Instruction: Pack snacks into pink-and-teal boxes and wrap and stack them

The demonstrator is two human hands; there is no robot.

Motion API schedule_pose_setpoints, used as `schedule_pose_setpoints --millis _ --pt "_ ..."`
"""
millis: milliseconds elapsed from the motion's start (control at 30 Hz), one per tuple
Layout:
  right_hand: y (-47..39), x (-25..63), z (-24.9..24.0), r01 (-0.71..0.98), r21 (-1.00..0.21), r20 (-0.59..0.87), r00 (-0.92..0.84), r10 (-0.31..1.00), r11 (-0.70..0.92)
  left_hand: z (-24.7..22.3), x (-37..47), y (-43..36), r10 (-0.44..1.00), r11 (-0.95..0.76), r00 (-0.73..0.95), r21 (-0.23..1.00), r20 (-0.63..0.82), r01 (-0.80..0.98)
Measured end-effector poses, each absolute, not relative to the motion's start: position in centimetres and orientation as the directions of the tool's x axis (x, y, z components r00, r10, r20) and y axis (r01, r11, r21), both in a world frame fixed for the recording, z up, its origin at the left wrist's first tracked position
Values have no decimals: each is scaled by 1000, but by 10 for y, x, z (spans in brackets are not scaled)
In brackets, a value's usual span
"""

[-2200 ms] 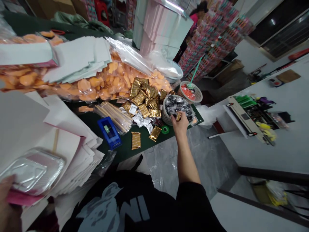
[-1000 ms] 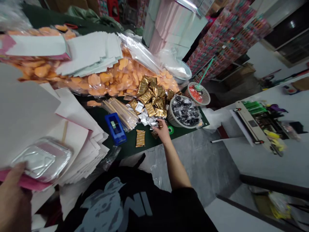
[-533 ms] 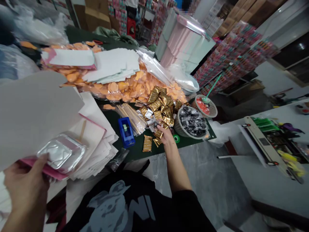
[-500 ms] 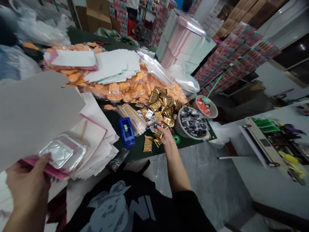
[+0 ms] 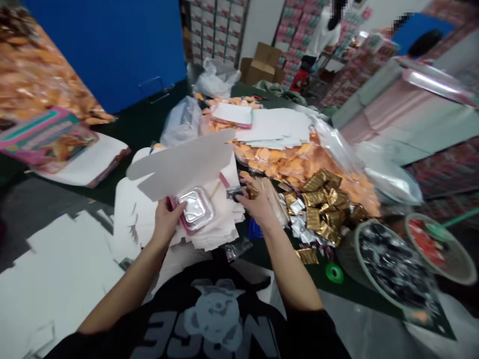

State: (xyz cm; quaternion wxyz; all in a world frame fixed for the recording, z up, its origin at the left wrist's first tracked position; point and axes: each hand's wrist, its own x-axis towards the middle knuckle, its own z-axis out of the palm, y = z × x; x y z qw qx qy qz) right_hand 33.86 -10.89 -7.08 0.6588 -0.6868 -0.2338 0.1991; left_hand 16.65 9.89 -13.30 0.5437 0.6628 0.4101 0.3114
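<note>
My left hand [image 5: 167, 220] grips the near left side of an open cardboard box, its thumb on the rim beside a square foil tray [image 5: 196, 208]. The box's white lid [image 5: 183, 162] stands raised behind the tray, and a thin wooden stick [image 5: 215, 189] lies at the tray's far right. My right hand [image 5: 259, 202] is closed on small packets just right of the box; a dark shiny one [image 5: 234, 193] pokes out toward the box and a gold one shows by the fingers. Beneath the box lies a stack of flat white cartons [image 5: 220, 234].
Gold packets [image 5: 325, 199] and silver packets [image 5: 299, 222] lie to the right, near wooden sticks [image 5: 277, 202] and a blue tape dispenser [image 5: 255, 230]. Baskets of black packets [image 5: 392, 264] and red pieces [image 5: 424, 242] stand at the right edge. Orange pieces [image 5: 277, 157] spread behind. A printed box [image 5: 56, 144] sits left.
My view has swung left. My right hand has left the gold packet pile and come over beside the box with packets in it. My left hand still holds the box.
</note>
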Motion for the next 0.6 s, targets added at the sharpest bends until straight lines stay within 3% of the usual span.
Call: schedule_pose_setpoints --millis 67,133,200,433,533,600 --pt "-67 330 -66 264 -928 25 747 664 -262 -133 164 97 883 -54 467 978 -47 200" --pt "-37 322 -67 415 -775 -23 736 677 -477 -134 161 95 889 -67 456 975 -39 213" --pt "-20 316 -70 497 -648 -34 738 674 -577 -135 159 93 896 -70 442 973 -35 219" --pt "-37 333 -67 630 -591 27 640 768 -504 -130 165 110 867 -56 494 971 -67 231" --pt "-49 366 -64 564 -676 136 728 672 -474 -130 162 135 849 0 529 1000 1 -2" --pt "-51 393 -64 520 -764 254 787 562 -383 -127 154 155 865 -83 488 992 119 -94"
